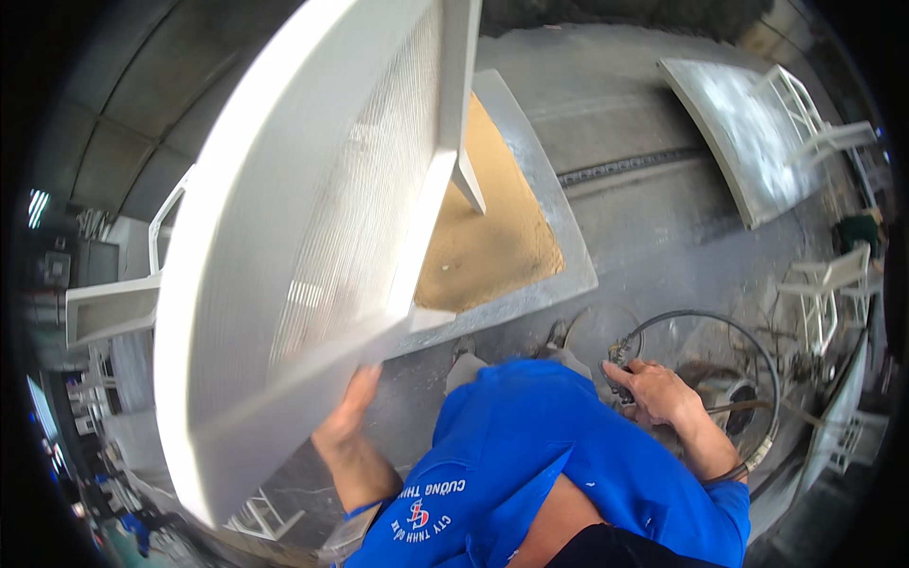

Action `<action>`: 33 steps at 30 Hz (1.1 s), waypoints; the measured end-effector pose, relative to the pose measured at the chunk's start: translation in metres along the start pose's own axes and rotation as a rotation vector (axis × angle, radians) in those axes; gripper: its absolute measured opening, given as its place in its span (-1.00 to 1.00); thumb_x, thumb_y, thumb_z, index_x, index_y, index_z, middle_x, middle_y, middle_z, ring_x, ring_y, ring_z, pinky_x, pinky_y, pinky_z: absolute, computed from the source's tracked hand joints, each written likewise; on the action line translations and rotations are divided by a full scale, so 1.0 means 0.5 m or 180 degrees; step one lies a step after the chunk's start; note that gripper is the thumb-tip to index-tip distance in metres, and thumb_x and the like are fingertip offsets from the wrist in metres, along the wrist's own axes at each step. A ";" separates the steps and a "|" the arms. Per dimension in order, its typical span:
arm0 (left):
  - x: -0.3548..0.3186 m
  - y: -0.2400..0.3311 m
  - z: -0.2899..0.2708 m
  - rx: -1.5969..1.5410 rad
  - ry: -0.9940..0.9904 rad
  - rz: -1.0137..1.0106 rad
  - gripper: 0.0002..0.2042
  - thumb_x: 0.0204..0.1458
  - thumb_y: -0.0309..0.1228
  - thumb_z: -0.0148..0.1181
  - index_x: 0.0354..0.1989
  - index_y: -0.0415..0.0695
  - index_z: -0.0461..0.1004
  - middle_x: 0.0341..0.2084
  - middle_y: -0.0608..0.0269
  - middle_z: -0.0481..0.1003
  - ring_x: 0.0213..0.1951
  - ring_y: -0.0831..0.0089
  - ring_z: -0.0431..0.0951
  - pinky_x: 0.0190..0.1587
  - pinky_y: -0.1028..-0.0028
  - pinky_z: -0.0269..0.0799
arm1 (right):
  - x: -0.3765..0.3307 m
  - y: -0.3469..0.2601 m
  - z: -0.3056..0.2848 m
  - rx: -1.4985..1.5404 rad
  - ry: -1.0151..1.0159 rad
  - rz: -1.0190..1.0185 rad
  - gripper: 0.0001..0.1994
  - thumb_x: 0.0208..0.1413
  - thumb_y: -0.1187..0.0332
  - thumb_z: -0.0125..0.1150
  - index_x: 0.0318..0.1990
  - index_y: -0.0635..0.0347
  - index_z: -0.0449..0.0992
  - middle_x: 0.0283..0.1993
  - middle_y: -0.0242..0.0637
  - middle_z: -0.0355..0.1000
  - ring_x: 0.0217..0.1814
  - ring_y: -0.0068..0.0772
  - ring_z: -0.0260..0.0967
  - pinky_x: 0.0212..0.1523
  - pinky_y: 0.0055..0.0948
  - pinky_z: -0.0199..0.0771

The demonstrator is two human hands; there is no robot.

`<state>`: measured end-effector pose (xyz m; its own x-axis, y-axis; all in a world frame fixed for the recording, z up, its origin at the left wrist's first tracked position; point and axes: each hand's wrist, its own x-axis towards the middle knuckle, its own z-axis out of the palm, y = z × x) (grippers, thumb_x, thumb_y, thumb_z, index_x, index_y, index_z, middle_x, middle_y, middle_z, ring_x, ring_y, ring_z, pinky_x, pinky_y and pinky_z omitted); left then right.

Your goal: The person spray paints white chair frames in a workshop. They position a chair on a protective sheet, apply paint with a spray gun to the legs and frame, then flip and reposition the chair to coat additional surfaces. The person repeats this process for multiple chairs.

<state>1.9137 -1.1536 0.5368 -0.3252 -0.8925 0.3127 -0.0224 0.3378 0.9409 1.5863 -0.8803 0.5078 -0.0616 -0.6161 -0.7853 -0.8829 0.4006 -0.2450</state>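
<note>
Indoors, a large white furniture piece [312, 208] with a finely ribbed panel stands tilted across the left side of the view, overlapping the left part of a tan-faced board [511, 256] with a gray border. One short leg [470, 185] of the piece shows against the tan face; whether its tip touches cannot be told. The piece's lower rail reaches past the board's near edge toward the worker.

At that rail, the worker's left grip [348, 421] has its fingers raised against the lower edge; how far they close around it cannot be told. The right grip [653, 393], beyond the board's right corner on the near side, is curled around a dark tool [620, 360], one finger extended along it. A black hose [772, 379] loops on the right, passing down near the forearm.

Between the hands is the worker's blue shirt [530, 407], with two shoes [557, 336] just off the board's near edge. A round metal container [724, 390] sits to the right of the right grip. Beyond, a dark channel [634, 166] crosses the floor toward a second board [715, 123], with a white frame [791, 104] at its right edge. More white chair frames [822, 279] stand at far right.
</note>
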 end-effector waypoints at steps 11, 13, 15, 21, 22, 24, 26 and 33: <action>-0.179 -0.246 0.029 0.1298 0.2385 0.0719 -0.16 0.25 0.32 -0.06 0.19 -0.40 0.36 0.12 -0.01 0.45 0.18 0.23 0.46 0.21 0.19 0.42 | 0.413 0.142 -0.259 0.0830 0.1584 -0.1477 -0.01 -0.08 -0.01 0.57 0.47 0.20 0.21 0.39 0.17 0.30 0.44 0.20 0.26 0.40 -0.04 0.34; -0.165 -0.269 0.037 0.1575 0.2832 0.0569 -0.08 0.27 0.42 -0.26 0.15 -0.41 0.35 0.10 -0.03 0.44 0.17 0.25 0.45 0.14 0.22 0.47 | 0.469 0.157 -0.283 0.0950 0.1591 -0.1493 0.04 -0.12 -0.03 0.60 0.50 0.14 0.18 0.44 0.15 0.26 0.48 0.15 0.22 0.44 -0.06 0.30; -0.128 -0.244 0.013 0.1706 0.2588 0.0465 -0.04 0.26 0.45 -0.35 0.13 -0.43 0.35 0.05 -0.05 0.44 0.12 0.25 0.47 0.05 0.23 0.53 | 0.493 0.155 -0.270 0.1012 0.1482 -0.1224 0.09 -0.15 -0.04 0.62 0.52 0.11 0.15 0.46 0.14 0.23 0.51 0.13 0.19 0.46 -0.08 0.28; 0.095 -0.071 -0.067 0.2467 0.3814 0.0343 -0.04 0.26 0.45 -0.39 0.15 -0.40 0.37 -0.12 -0.05 0.52 -0.38 0.31 0.54 -0.38 0.27 0.55 | 0.603 0.149 -0.296 0.1062 0.1212 -0.1007 0.22 -0.21 -0.10 0.64 0.56 0.15 0.02 0.50 0.17 0.16 0.54 0.16 0.13 0.49 -0.11 0.24; 0.141 -0.042 -0.079 0.2315 0.3934 -0.0065 -0.05 0.26 0.45 -0.38 0.15 -0.39 0.37 -0.14 -0.04 0.52 -0.39 0.31 0.53 -0.44 0.31 0.54 | 0.637 0.141 -0.299 0.1070 0.1220 -0.1042 0.23 -0.21 -0.11 0.63 0.56 0.17 0.00 0.50 0.16 0.16 0.54 0.16 0.12 0.49 -0.11 0.23; 0.211 0.004 -0.105 0.2112 0.3679 -0.0519 -0.05 0.25 0.45 -0.34 0.18 -0.40 0.35 -0.08 -0.06 0.49 -0.24 0.24 0.54 -0.31 0.30 0.54 | 0.704 0.116 -0.301 0.1095 0.1211 -0.1090 0.25 -0.20 -0.14 0.62 0.56 0.21 -0.02 0.50 0.16 0.16 0.55 0.16 0.12 0.49 -0.09 0.23; 0.278 0.029 -0.163 0.2019 0.3403 -0.0343 -0.01 0.25 0.46 -0.31 0.30 -0.41 0.28 0.06 -0.11 0.47 -0.11 0.19 0.54 -0.18 0.29 0.56 | 0.767 0.062 -0.298 0.1118 0.1184 -0.1125 0.28 -0.21 -0.19 0.62 0.56 0.23 -0.05 0.50 0.17 0.15 0.55 0.15 0.11 0.49 -0.08 0.23; 0.394 0.026 -0.341 0.1772 0.3308 -0.0097 0.03 0.22 0.47 -0.27 0.39 -0.41 0.24 0.26 -0.17 0.39 0.19 0.11 0.47 0.08 0.27 0.52 | 0.934 -0.101 -0.313 0.1545 0.0997 -0.1593 0.25 -0.19 -0.11 0.63 0.57 0.19 -0.07 0.51 0.17 0.14 0.53 0.13 0.14 0.48 -0.13 0.23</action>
<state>2.0106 -1.3758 0.6325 0.6032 -0.6304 0.4886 -0.5099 0.1663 0.8440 1.5290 -1.2942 0.2426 0.0989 -0.9371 -0.3347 -0.5411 0.2316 -0.8084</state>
